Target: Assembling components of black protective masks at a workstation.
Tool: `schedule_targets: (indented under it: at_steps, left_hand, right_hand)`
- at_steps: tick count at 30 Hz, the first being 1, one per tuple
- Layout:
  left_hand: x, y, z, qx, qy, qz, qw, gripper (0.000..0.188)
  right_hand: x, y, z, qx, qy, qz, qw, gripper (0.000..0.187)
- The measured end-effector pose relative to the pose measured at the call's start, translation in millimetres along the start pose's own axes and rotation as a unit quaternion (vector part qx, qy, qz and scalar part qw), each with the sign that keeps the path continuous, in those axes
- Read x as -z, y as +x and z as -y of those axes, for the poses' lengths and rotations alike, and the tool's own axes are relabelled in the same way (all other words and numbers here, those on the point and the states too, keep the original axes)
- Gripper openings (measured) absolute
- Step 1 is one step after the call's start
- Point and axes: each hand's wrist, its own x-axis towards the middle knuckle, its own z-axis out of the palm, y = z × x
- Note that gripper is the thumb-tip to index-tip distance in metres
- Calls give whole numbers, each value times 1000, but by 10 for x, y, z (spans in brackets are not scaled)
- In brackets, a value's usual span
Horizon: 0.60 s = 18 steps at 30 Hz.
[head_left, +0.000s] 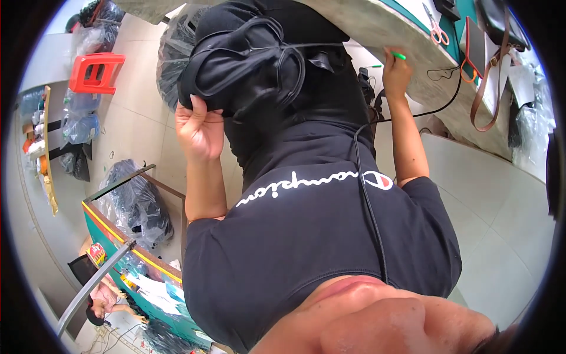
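Two hands stand apart: the left hand (200, 130) pinches an edge of the black cloth (230, 74) beyond the shirt (318, 236), fingertips closed, probably steadying it; the right hand (397, 74), fingers bunched, holds a green tool (398, 56) (kind unclear) beside the table (439, 79).

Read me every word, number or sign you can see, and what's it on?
Black T-shirt: big white curly lettering, upside down in this picture, with a small round emblem; I won't copy it out.
Red-and-yellow packet: any print is too small to read.
Black fabric in the left hand: no lettering that I can make out.
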Motion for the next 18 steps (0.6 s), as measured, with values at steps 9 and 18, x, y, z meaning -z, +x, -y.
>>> schedule_targets:
  at_steps: [9,18]
  left_hand:
    - [114,18,-5,54,0,18,998,25]
    - [113,52,-145,30,34,-34,998,28]
  right_hand:
    - [-332,-380,-859,-137,-148,159,966,20]
    - [-386,-173,-866,-146,-135,207,958,17]
